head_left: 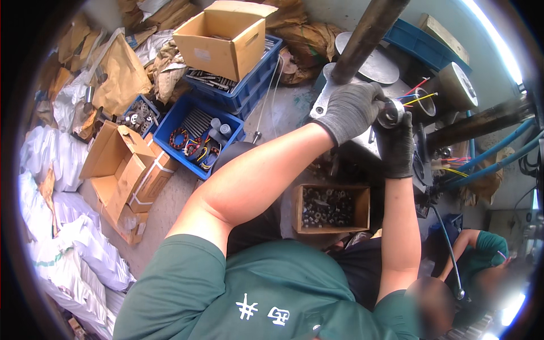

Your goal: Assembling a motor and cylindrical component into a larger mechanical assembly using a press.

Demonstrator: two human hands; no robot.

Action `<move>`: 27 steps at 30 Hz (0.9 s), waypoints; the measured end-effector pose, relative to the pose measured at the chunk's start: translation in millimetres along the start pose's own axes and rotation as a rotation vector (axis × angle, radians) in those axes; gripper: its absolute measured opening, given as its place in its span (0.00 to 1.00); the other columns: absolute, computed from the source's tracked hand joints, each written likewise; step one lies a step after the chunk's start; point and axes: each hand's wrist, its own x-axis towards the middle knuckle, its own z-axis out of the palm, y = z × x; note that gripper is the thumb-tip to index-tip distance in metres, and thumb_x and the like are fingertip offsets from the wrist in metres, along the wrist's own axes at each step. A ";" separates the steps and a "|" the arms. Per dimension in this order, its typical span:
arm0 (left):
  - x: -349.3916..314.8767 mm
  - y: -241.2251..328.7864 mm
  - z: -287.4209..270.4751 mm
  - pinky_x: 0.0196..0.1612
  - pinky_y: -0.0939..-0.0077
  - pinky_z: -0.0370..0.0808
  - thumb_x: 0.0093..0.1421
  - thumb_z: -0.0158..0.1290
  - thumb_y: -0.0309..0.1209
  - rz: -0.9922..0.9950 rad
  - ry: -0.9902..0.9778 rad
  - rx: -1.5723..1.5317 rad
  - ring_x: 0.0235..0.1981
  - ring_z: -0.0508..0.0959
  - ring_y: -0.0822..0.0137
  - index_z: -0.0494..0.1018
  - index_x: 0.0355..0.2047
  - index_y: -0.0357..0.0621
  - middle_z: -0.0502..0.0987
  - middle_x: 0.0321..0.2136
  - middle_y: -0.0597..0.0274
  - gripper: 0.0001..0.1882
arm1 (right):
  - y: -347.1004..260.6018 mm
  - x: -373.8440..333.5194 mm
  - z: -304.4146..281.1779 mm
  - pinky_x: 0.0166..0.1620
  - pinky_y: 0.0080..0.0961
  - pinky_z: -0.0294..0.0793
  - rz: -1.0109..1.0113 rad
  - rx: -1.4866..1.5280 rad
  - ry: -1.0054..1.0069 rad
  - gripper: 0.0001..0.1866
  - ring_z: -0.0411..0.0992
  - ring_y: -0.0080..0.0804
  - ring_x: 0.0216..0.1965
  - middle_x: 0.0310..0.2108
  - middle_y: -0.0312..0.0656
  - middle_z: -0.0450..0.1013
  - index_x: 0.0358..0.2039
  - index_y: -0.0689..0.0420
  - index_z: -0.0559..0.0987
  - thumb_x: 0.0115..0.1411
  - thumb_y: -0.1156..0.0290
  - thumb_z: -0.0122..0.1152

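Both hands wear dark grey knit gloves and are raised at the machine in the upper right. A small ring-shaped metal part with a shiny round rim sits between them. My left hand is closed, its fingertips curled against the far left side of the part. From below, my right hand grips the same part, thumb up along its right side. Red, blue and yellow wires stick out just beyond it, before a grey metal cylinder; which piece they come from I cannot tell.
A wooden box of small metal pieces stands below my hands. Left are a blue bin with wired coils and rods, an open carton on blue crates, and another carton. Dark steel bars cross the machine. Another person is lower right.
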 end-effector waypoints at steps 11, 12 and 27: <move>8.8 -2.1 3.3 0.46 0.57 0.78 0.62 0.60 0.39 -0.029 -0.101 0.028 0.39 0.84 0.49 0.82 0.38 0.43 0.83 0.32 0.47 0.12 | -3.8 -3.7 7.3 0.75 0.47 0.55 -0.028 -0.136 -0.065 0.35 0.63 0.49 0.68 0.65 0.57 0.66 0.65 0.71 0.65 0.72 0.51 0.55; 7.9 -2.2 2.6 0.46 0.57 0.78 0.63 0.60 0.39 -0.029 -0.110 0.017 0.38 0.84 0.50 0.82 0.38 0.43 0.83 0.31 0.46 0.12 | -2.3 -4.4 9.5 0.75 0.48 0.56 -0.053 -0.180 -0.041 0.35 0.63 0.49 0.68 0.64 0.56 0.67 0.65 0.71 0.66 0.72 0.51 0.55; -2.5 -5.0 10.3 0.43 0.57 0.79 0.62 0.59 0.36 -0.050 0.075 -0.142 0.36 0.84 0.49 0.81 0.36 0.41 0.82 0.29 0.46 0.10 | -1.1 -0.9 5.5 0.73 0.51 0.57 0.050 0.003 -0.056 0.33 0.63 0.50 0.68 0.65 0.53 0.67 0.66 0.62 0.66 0.72 0.48 0.54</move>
